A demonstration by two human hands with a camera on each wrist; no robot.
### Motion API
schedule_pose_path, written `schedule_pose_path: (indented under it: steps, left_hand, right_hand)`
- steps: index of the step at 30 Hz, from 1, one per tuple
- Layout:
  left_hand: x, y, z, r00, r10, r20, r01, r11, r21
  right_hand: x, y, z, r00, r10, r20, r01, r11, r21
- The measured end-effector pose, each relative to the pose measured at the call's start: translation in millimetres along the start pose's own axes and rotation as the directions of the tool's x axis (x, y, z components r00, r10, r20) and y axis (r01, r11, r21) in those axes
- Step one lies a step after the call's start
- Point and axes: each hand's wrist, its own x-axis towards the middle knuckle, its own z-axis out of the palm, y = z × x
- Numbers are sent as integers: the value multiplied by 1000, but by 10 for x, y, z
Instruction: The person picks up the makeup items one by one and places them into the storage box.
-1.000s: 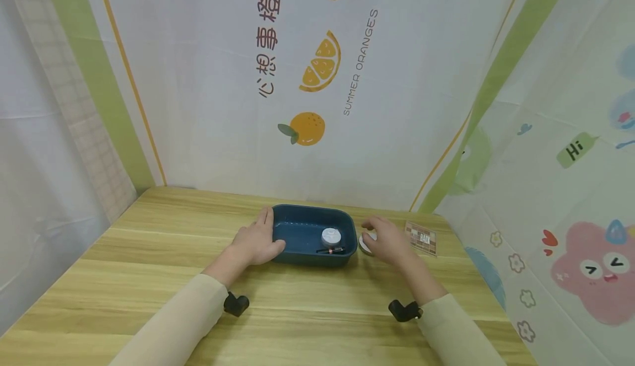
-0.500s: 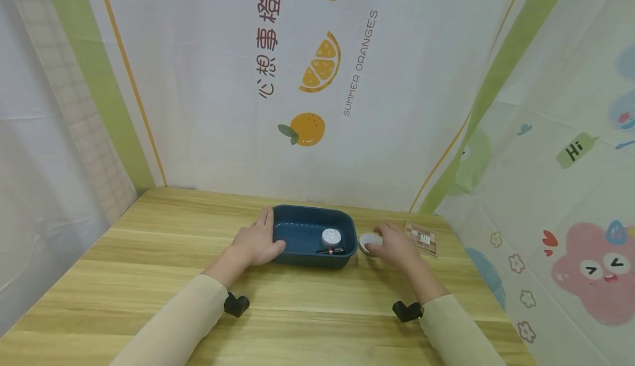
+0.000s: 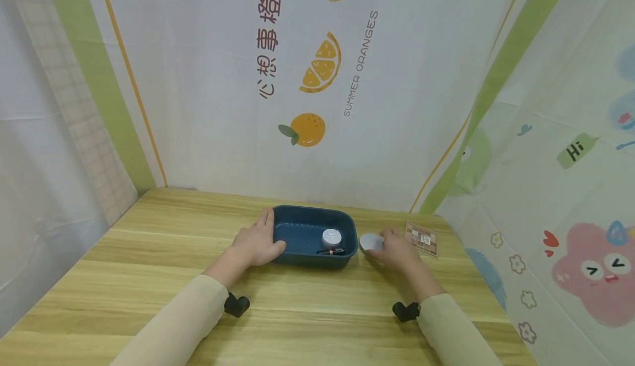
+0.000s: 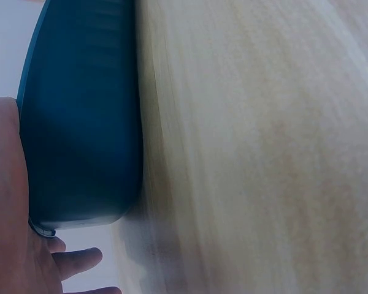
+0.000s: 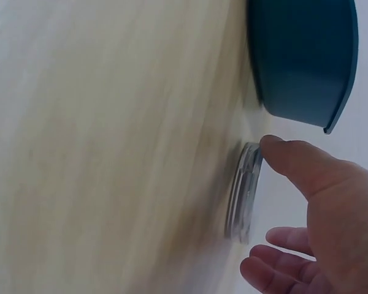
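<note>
The left hand (image 3: pixel 255 242) rests against the left end of a dark blue rectangular bin (image 3: pixel 312 259), fingers straight along its wall and thumb at the front rim. In the left wrist view, fingers (image 4: pixel 80 260) reach past the bin's end. Inside the bin are a round white container (image 3: pixel 331 237) and a thin black stick-like item (image 3: pixel 331 251) with a pinkish band. Just right of the bin lies a round, flat, white-topped disc (image 3: pixel 371 241) with greyish, clear-looking sides. The right hand (image 3: pixel 397 253) is beside it; its thumb (image 5: pixel 291 160) meets the disc's edge, other fingers loosely bent and apart.
A brown checked card (image 3: pixel 423 239) reading "BACK" lies right of the right hand. The bin stands near the back of the wooden table (image 3: pixel 307 311), close to a printed curtain (image 3: pixel 218 134). Another curtain (image 3: pixel 555 200) borders the right side.
The right hand has drawn slightly right and its fingers have come off the disc's top, so more of the white disc shows. The left hand and bin have stayed put.
</note>
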Motion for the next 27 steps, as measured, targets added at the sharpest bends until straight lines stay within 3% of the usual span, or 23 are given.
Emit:
schedule_pose_path:
  steps: [27]
  left_hand:
    - [-8,16,-18,1000,-2,-2,2,1000,-1]
  right_hand:
    - [41,12,84,998,49,40,-50,998,29]
